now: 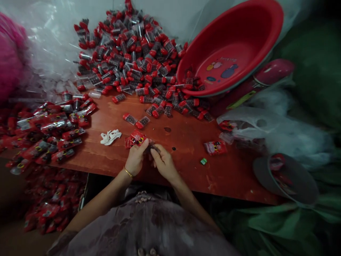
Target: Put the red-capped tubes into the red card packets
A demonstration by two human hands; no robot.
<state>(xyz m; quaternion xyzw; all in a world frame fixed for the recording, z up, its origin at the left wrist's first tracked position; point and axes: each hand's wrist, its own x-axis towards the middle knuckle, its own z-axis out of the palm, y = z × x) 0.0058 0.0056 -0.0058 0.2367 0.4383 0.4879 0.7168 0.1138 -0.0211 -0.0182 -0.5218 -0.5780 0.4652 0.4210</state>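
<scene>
Near the front edge of the brown table (pixel 186 163), my two hands are close together. My left hand (pixel 135 158), with a gold bracelet at the wrist, is closed on a small dark item (pixel 148 148). The fingers of my right hand (pixel 163 161) pinch the other side of that same item, whose details are too small to tell. Just behind my left hand lie red printed packets (pixel 135 138). Two small clear containers with red caps (pixel 136 121) rest farther back, and a crumpled white piece (pixel 110 137) is to the left.
Red-capped containers (pixel 128 60) form a large heap at the back. A tilted red basin (pixel 231 46) stands back right. Filled red packets (pixel 45 131) are piled left. On the right are a packet (pixel 215 147), a small green item (pixel 203 161), plastic bags (pixel 277 131) and a grey container (pixel 306 181).
</scene>
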